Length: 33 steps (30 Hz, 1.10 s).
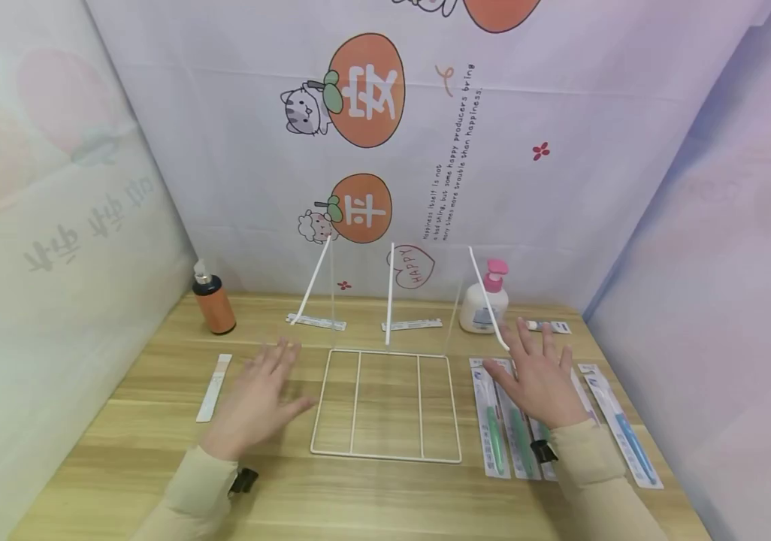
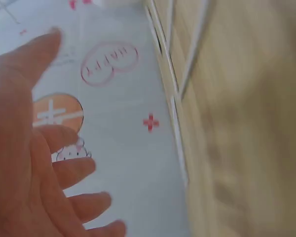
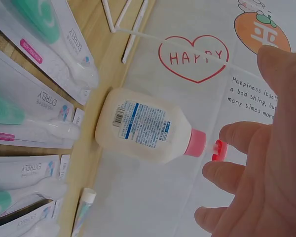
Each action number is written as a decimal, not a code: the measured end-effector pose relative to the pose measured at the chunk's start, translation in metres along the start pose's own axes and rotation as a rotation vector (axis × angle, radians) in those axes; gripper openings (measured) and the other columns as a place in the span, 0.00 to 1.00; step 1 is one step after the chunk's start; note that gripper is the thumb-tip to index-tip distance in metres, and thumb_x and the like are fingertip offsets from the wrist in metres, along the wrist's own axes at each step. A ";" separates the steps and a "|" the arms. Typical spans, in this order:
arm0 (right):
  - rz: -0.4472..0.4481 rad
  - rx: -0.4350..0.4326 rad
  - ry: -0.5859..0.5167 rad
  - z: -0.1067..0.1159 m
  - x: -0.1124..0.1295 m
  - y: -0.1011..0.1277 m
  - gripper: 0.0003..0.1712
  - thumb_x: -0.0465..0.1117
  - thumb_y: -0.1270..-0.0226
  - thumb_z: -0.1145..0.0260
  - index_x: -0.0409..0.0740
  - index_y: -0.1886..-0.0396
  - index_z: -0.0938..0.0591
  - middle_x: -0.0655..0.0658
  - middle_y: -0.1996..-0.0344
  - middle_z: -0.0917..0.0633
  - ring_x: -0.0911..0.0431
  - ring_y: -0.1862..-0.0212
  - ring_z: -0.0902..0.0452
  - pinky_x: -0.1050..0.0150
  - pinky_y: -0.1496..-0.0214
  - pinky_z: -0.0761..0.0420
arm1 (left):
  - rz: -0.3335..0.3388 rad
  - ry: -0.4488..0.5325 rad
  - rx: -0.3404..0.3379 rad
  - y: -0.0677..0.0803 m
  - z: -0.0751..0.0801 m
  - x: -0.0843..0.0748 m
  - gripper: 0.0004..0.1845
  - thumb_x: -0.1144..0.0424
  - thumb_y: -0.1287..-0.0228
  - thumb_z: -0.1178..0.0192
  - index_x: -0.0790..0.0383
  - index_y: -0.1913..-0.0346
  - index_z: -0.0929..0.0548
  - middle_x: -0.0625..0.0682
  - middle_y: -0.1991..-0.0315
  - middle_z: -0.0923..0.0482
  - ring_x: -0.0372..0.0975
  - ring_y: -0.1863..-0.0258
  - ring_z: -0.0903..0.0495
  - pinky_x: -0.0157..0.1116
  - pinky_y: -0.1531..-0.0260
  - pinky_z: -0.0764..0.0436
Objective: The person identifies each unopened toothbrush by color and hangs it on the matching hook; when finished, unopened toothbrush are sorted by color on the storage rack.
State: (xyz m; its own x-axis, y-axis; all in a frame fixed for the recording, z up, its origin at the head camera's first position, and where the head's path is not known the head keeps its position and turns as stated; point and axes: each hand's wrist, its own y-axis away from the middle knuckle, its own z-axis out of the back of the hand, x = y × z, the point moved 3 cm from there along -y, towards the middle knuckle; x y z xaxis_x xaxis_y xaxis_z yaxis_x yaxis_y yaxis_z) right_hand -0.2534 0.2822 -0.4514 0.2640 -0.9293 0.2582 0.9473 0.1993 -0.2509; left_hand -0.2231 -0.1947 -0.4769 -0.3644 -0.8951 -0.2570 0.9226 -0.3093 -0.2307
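In the head view, a white wire frame (image 1: 420,406) sits at the centre of the frame on the wooden bench (image 1: 331,500). Its flat base is a near-square, with two inner bars running from the top of the frame towards the bottom. Three white rods (image 1: 391,293) stand above the base's far edge; the outer two slant and the middle one is nearly upright.

The left hand (image 1: 257,402) is just left of the base, its grip relaxed, fingers extended and thumb pointing right. A slim white packet (image 1: 213,388) lies left of it, its long axis leaning from upper right to lower left.

The right hand (image 1: 541,376) is at centre right, above the packaged toothbrushes (image 1: 494,428), its grip loose with fingers spread. These packs lie side by side, long axes running up and down the frame with the lower ends tilted right; handles point to the bottom, brush heads to the top. The rightmost, a blue toothbrush (image 1: 622,428), leans most.

Beyond the right fingertips, a toothpaste tube (image 1: 548,327) lies crosswise, near an upright white pump bottle (image 1: 485,308). An orange bottle (image 1: 215,306) stands at the left.
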 end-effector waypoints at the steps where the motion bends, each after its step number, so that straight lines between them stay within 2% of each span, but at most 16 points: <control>1: 0.000 0.005 0.000 0.000 0.000 -0.001 0.49 0.70 0.18 0.45 0.49 0.11 0.44 0.29 0.15 0.45 0.22 0.17 0.66 0.10 0.31 0.63 | -0.001 0.049 0.020 0.003 -0.003 -0.002 0.58 0.30 0.32 0.33 0.60 0.13 0.45 0.63 0.14 0.49 0.67 0.18 0.47 0.67 0.23 0.42; 4: 0.000 0.024 0.001 -0.001 -0.002 -0.005 0.50 0.70 0.18 0.46 0.51 0.10 0.47 0.29 0.15 0.46 0.21 0.17 0.67 0.10 0.31 0.64 | 0.015 0.201 0.084 0.013 -0.013 -0.008 0.59 0.36 0.36 0.26 0.65 0.14 0.43 0.62 0.14 0.47 0.65 0.18 0.46 0.64 0.22 0.41; 6: 0.001 0.034 0.007 -0.001 -0.004 -0.008 0.50 0.70 0.17 0.47 0.51 0.10 0.49 0.29 0.15 0.46 0.21 0.17 0.68 0.10 0.31 0.65 | 0.037 0.261 0.123 0.019 -0.021 -0.009 0.59 0.38 0.37 0.24 0.66 0.15 0.41 0.62 0.15 0.45 0.65 0.18 0.45 0.64 0.22 0.42; 10: 0.001 0.056 0.013 -0.003 -0.008 -0.013 0.51 0.70 0.17 0.48 0.50 0.09 0.52 0.28 0.15 0.47 0.20 0.17 0.68 0.10 0.31 0.65 | 0.079 0.314 0.160 0.029 -0.034 -0.012 0.56 0.41 0.39 0.21 0.67 0.17 0.35 0.63 0.18 0.39 0.66 0.18 0.44 0.65 0.22 0.42; 15: -0.015 0.097 -0.012 -0.009 -0.014 -0.019 0.52 0.70 0.17 0.49 0.44 0.10 0.51 0.29 0.14 0.48 0.21 0.17 0.68 0.10 0.31 0.67 | 0.106 0.347 0.175 0.039 -0.047 -0.014 0.52 0.43 0.43 0.19 0.64 0.21 0.28 0.58 0.18 0.35 0.67 0.19 0.45 0.67 0.23 0.42; 19: 0.006 0.113 -0.010 -0.019 -0.018 -0.023 0.51 0.70 0.18 0.45 0.44 0.12 0.44 0.28 0.18 0.38 0.19 0.19 0.56 0.10 0.32 0.71 | 0.086 0.342 0.173 0.044 -0.050 -0.017 0.51 0.44 0.44 0.18 0.63 0.22 0.26 0.57 0.22 0.29 0.70 0.20 0.43 0.74 0.26 0.42; 24: 0.042 0.126 -0.033 -0.040 -0.028 -0.026 0.45 0.66 0.27 0.30 0.47 0.19 0.27 0.27 0.28 0.24 0.21 0.31 0.37 0.10 0.33 0.68 | 0.059 0.327 0.190 0.045 -0.048 -0.019 0.45 0.45 0.42 0.19 0.64 0.26 0.21 0.57 0.25 0.24 0.72 0.22 0.41 0.78 0.29 0.45; 29: 0.067 0.157 -0.090 -0.059 -0.036 -0.030 0.32 0.60 0.33 0.21 0.52 0.35 0.12 0.36 0.41 0.12 0.27 0.40 0.29 0.10 0.35 0.59 | 0.056 0.305 0.193 0.047 -0.048 -0.021 0.43 0.46 0.40 0.20 0.60 0.25 0.21 0.56 0.27 0.22 0.73 0.23 0.38 0.79 0.31 0.43; 33: 0.054 0.188 -0.128 -0.068 -0.040 -0.033 0.24 0.54 0.35 0.19 0.52 0.42 0.08 0.46 0.51 0.09 0.31 0.42 0.26 0.12 0.37 0.52 | 0.040 0.292 0.187 0.048 -0.047 -0.022 0.37 0.46 0.38 0.22 0.57 0.28 0.17 0.56 0.27 0.22 0.75 0.25 0.37 0.81 0.33 0.42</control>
State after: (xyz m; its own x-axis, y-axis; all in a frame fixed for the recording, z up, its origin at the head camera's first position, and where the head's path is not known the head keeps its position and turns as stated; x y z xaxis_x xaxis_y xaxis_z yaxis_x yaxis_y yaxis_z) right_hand -0.3077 0.2921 -0.5168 0.3249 -0.8709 0.3686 0.9451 0.3134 -0.0927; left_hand -0.1769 -0.1746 -0.5260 -0.3237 -0.7864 -0.5260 0.9342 -0.3538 -0.0460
